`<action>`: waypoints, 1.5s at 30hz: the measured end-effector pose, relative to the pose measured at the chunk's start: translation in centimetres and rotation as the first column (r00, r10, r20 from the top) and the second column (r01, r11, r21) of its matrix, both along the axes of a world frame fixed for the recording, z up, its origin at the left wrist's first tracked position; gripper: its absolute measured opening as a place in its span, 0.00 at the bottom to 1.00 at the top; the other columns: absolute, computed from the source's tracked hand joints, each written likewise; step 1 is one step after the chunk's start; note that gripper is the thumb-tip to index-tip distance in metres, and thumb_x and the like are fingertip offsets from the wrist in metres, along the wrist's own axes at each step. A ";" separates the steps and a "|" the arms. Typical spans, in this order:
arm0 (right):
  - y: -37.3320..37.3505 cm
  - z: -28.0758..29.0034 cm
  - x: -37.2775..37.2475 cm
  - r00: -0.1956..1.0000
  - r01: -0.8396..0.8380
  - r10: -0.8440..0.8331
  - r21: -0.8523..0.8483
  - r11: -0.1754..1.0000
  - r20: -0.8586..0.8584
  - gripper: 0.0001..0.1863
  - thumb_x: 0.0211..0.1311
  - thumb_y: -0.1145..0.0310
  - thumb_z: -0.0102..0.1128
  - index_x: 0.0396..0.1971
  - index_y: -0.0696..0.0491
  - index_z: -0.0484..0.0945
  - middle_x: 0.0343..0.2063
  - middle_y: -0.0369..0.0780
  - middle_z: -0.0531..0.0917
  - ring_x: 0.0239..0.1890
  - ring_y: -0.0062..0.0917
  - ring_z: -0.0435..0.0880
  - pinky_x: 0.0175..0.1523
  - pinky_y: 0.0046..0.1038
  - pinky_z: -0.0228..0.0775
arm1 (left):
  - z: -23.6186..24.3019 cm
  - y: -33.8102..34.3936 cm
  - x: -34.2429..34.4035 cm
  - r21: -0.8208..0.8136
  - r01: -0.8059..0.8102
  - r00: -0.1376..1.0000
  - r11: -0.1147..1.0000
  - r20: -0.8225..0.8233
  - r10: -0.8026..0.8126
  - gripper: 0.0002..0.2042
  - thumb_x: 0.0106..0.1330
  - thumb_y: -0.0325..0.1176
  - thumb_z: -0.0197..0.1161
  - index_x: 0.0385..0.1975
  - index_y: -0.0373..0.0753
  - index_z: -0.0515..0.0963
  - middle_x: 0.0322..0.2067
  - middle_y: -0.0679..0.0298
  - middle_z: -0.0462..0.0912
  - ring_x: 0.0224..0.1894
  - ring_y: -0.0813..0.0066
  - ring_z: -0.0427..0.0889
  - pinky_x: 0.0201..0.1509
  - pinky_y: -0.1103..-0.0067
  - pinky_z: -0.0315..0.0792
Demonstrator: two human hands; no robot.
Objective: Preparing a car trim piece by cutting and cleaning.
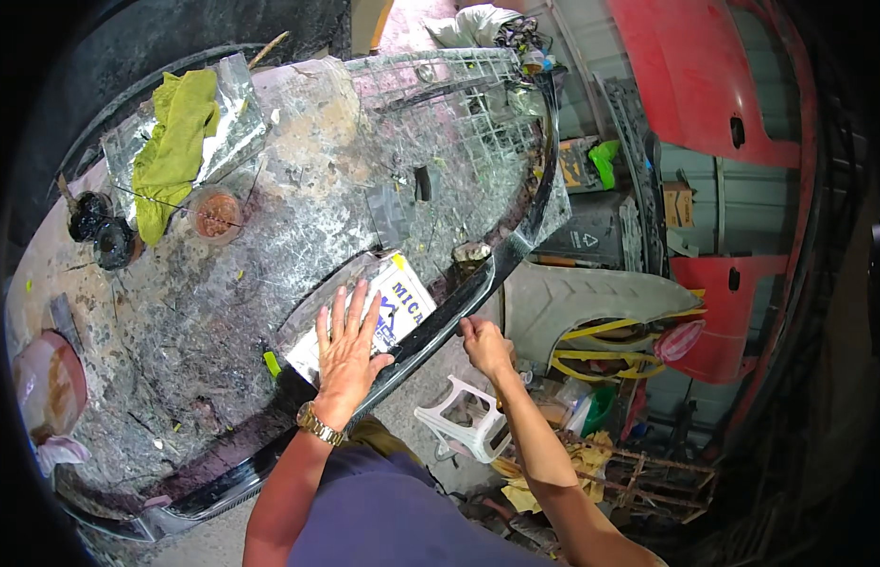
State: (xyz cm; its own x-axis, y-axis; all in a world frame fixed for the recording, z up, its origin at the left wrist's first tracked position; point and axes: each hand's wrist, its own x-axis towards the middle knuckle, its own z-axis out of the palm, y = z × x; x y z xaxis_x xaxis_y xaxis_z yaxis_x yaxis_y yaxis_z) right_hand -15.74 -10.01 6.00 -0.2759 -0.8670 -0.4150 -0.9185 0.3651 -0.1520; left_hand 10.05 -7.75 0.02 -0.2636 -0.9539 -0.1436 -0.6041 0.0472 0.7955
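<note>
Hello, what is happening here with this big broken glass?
A person leans over a shattered windshield lying flat in a cluttered workshop. The left hand presses flat on a white card under clear plastic near the glass's edge. The right hand pinches the black edge strip of the glass. A yellow-green rag lies farther back on it.

We have one view only, from the left of two fisheye cameras worn on the head. It faces down and forward over a shattered windscreen laid flat, close enough that the glass fills the upper left and centre. Our own forearms enter from the lower edge; the left hand sits near the picture's middle. Straight edges bow toward the dark rim. At right we see red body panels standing farther off.
</note>
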 end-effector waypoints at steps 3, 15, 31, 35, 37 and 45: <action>-0.2 -0.7 -1.2 0.997 0.059 -0.055 -0.079 0.995 0.056 0.19 0.75 0.59 0.51 0.33 0.60 0.79 0.32 0.59 0.82 0.43 0.59 0.80 0.45 0.50 0.71 | -0.1 0.0 -0.3 -0.013 -0.002 1.000 1.000 -0.005 0.002 0.52 0.49 0.41 0.79 0.76 0.46 0.55 0.78 0.62 0.46 0.80 0.56 0.42 0.80 0.56 0.38; 1.9 -0.3 0.5 0.962 0.030 -0.093 0.239 0.970 0.256 0.17 0.73 0.60 0.53 0.36 0.60 0.81 0.33 0.58 0.83 0.42 0.53 0.85 0.46 0.45 0.74 | -0.1 -0.1 -0.1 -0.018 -0.008 1.000 1.000 -0.021 0.007 0.53 0.49 0.39 0.80 0.76 0.45 0.54 0.78 0.61 0.46 0.80 0.55 0.42 0.80 0.55 0.37; -1.5 -2.4 -5.8 1.000 -0.020 0.020 -0.051 0.998 0.012 0.19 0.74 0.57 0.50 0.34 0.59 0.80 0.32 0.59 0.82 0.44 0.56 0.82 0.47 0.49 0.73 | 0.2 -0.1 -0.3 -0.010 0.003 1.000 1.000 -0.022 -0.004 0.54 0.49 0.39 0.80 0.77 0.46 0.53 0.79 0.61 0.46 0.80 0.55 0.42 0.80 0.55 0.37; -2.0 -1.7 -4.4 0.992 0.094 -0.091 -0.027 0.995 0.092 0.19 0.74 0.57 0.51 0.35 0.60 0.79 0.34 0.60 0.82 0.44 0.59 0.80 0.47 0.50 0.72 | -0.2 0.0 -0.2 -0.035 -0.011 1.000 0.999 0.019 0.011 0.52 0.48 0.42 0.80 0.75 0.46 0.57 0.78 0.62 0.47 0.80 0.55 0.43 0.79 0.56 0.40; -1.7 -1.7 -4.1 0.991 0.112 -0.111 -0.016 0.994 0.078 0.19 0.74 0.57 0.51 0.36 0.60 0.79 0.35 0.59 0.82 0.44 0.59 0.80 0.48 0.50 0.71 | 0.0 0.1 -0.2 -0.026 -0.005 1.000 1.000 0.016 0.006 0.52 0.48 0.42 0.80 0.75 0.45 0.57 0.78 0.62 0.47 0.80 0.55 0.43 0.79 0.56 0.40; -0.4 -2.9 -3.9 0.994 0.028 -0.018 -0.097 0.995 0.104 0.19 0.74 0.57 0.52 0.34 0.60 0.79 0.34 0.59 0.82 0.43 0.59 0.81 0.46 0.49 0.73 | -0.1 -0.1 -0.2 -0.022 -0.008 1.000 1.000 0.021 0.008 0.52 0.48 0.42 0.79 0.75 0.45 0.56 0.78 0.61 0.47 0.80 0.54 0.44 0.79 0.55 0.40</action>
